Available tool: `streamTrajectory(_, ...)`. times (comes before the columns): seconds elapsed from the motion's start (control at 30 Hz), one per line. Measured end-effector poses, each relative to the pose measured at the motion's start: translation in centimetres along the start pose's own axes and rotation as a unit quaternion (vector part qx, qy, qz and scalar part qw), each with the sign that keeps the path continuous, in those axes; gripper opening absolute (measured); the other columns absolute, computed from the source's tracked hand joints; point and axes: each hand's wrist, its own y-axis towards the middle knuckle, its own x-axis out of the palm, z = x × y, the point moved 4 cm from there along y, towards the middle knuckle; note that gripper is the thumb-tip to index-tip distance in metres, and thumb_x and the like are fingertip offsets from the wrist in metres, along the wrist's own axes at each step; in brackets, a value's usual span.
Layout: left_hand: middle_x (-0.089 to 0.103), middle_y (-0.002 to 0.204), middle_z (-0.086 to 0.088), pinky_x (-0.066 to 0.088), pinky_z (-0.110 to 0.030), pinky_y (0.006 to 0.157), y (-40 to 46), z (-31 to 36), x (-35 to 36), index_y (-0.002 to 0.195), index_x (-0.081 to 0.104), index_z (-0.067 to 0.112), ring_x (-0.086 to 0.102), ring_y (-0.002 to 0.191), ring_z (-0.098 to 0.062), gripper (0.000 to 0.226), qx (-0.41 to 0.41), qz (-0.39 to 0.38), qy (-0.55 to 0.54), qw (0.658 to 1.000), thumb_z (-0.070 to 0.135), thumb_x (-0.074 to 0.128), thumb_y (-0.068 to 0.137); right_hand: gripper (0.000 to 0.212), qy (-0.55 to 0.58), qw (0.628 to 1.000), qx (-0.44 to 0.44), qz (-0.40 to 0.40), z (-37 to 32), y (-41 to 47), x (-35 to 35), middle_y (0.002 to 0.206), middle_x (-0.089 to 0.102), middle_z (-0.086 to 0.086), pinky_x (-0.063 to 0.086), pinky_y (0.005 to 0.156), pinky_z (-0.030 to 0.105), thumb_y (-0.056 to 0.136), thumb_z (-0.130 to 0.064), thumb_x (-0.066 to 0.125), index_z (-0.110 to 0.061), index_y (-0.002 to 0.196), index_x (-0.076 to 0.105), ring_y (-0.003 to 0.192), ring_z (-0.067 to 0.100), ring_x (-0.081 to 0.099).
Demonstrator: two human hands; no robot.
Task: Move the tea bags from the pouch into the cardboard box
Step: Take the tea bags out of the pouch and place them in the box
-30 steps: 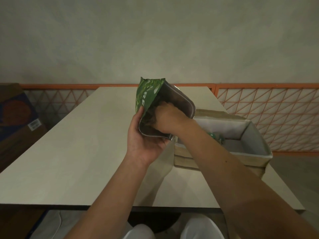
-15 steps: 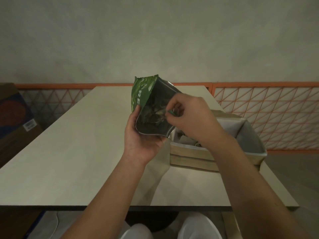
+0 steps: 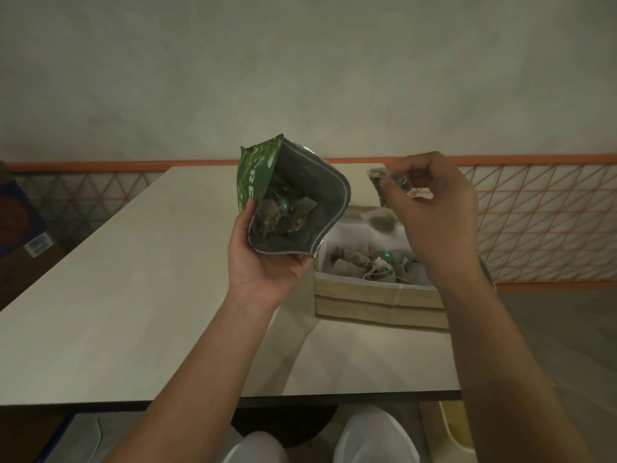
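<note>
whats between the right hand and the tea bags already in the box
In the head view, one tea bag dangles below the right hand, above the pile of tea bags in the cardboard box; otherwise open air.

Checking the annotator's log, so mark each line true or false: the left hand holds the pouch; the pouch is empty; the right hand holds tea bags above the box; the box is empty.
1. The left hand holds the pouch: true.
2. The pouch is empty: false, tea bags remain inside.
3. The right hand holds tea bags above the box: true.
4. The box is empty: false, it holds several bags.
</note>
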Motion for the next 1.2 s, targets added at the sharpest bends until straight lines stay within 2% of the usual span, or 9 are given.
streamTrajectory(0.1, 0.058, 0.146, -0.015, 0.056, -0.038, 0.091, -0.1, -0.2, 0.2, 0.140, 0.062, 0.020, 0.051, 0.138, -0.034, 0.059, -0.004, -0.009, -0.004, 1.000, 0.055, 0.056, 0.093, 0.020, -0.021, 0.999, 0.023, -0.021, 1.1, -0.2, -0.2, 0.082, 0.063, -0.013, 0.052, 0.070, 0.025, 0.083, -0.008, 0.072, -0.026, 0.085, 0.062, 0.079, 0.003, 0.059)
streamTrajectory(0.27, 0.058, 0.145, -0.015, 0.055, -0.040, 0.095, -0.1, -0.3, 0.3, 0.141, 0.061, 0.020, 0.052, 0.137, -0.035, 0.058, -0.001, -0.010, -0.003, 1.000, 0.054, 0.056, 0.094, 0.007, -0.183, 0.948, 0.146, -0.217, 5.4, -1.6, 1.3, 0.084, 0.065, -0.008, 0.043, 0.059, 0.016, 0.089, -0.029, 0.068, -0.022, 0.087, 0.066, 0.077, 0.004, 0.060)
streamTrajectory(0.37, 0.060, 0.143, -0.017, 0.053, -0.041, 0.099, -0.1, -0.3, 0.3, 0.139, 0.062, 0.019, 0.054, 0.135, -0.036, 0.057, -0.004, -0.007, -0.008, 1.000, 0.053, 0.056, 0.095, 0.034, -0.257, 0.911, 0.159, -0.281, 7.5, -2.1, 2.2, 0.089, 0.072, 0.002, 0.051, 0.073, 0.029, 0.098, -0.040, 0.052, -0.015, 0.089, 0.073, 0.082, 0.016, 0.064)
streamTrajectory(0.47, 0.061, 0.141, -0.018, 0.053, -0.041, 0.099, -0.2, -0.3, 0.3, 0.138, 0.062, 0.019, 0.055, 0.134, -0.036, 0.056, -0.004, -0.007, -0.008, 1.000, 0.054, 0.055, 0.095, 0.023, -0.273, 0.898, 0.164, -0.303, 8.4, -1.8, 2.8, 0.105, 0.068, 0.000, 0.047, 0.074, 0.026, 0.098, -0.029, 0.053, -0.018, 0.106, 0.071, 0.087, 0.015, 0.061)
streamTrajectory(0.6, 0.061, 0.141, -0.018, 0.058, -0.039, 0.092, -0.3, -0.2, 0.2, 0.138, 0.062, 0.019, 0.056, 0.133, -0.036, 0.057, -0.006, -0.007, -0.008, 1.000, 0.055, 0.056, 0.095, 0.036, -0.290, 0.824, 0.183, -0.451, 8.9, -2.5, 4.2, 0.109, 0.060, -0.014, 0.044, 0.082, 0.021, 0.089, -0.028, 0.067, -0.031, 0.125, 0.062, 0.092, 0.006, 0.055)
streamTrajectory(0.7, 0.060, 0.143, -0.018, 0.059, -0.038, 0.089, -0.4, -0.1, 0.3, 0.137, 0.064, 0.019, 0.054, 0.134, -0.036, 0.057, -0.007, -0.010, -0.013, 1.000, 0.055, 0.056, 0.094, 0.025, -0.355, 0.771, 0.190, -0.493, 8.9, -2.5, 4.8, 0.112, 0.064, -0.005, 0.044, 0.090, 0.027, 0.089, -0.022, 0.066, -0.028, 0.113, 0.068, 0.101, 0.015, 0.056)
streamTrajectory(0.9, 0.061, 0.141, -0.019, 0.060, -0.038, 0.086, -0.5, 0.1, 0.2, 0.135, 0.066, 0.018, 0.055, 0.134, -0.035, 0.055, -0.006, -0.011, -0.022, 1.000, 0.054, 0.058, 0.092, 0.012, -0.200, 0.927, 0.178, -0.263, 8.1, -1.2, 4.3, 0.084, 0.064, -0.008, 0.044, 0.061, 0.017, 0.086, -0.017, 0.071, -0.026, 0.081, 0.064, 0.071, 0.007, 0.057)
streamTrajectory(1.1, 0.060, 0.143, -0.018, 0.058, -0.038, 0.091, -0.4, 0.1, 0.1, 0.137, 0.064, 0.019, 0.054, 0.135, -0.035, 0.056, -0.008, -0.010, -0.016, 1.000, 0.055, 0.056, 0.095, 0.018, -0.235, 0.891, 0.169, -0.351, 7.7, -2.6, 4.3, 0.098, 0.062, -0.015, 0.041, 0.079, 0.022, 0.087, -0.040, 0.068, -0.032, 0.104, 0.068, 0.092, 0.006, 0.058)
streamTrajectory(1.2, 0.060, 0.143, -0.018, 0.060, -0.037, 0.086, -0.4, 0.3, 0.0, 0.138, 0.063, 0.019, 0.060, 0.126, -0.036, 0.057, -0.006, -0.008, -0.015, 1.000, 0.056, 0.055, 0.095, 0.013, -0.206, 0.950, 0.097, -0.213, 4.8, -1.5, 3.6, 0.102, 0.063, -0.011, 0.048, 0.074, 0.019, 0.091, -0.028, 0.063, -0.030, 0.104, 0.066, 0.084, -0.001, 0.056)
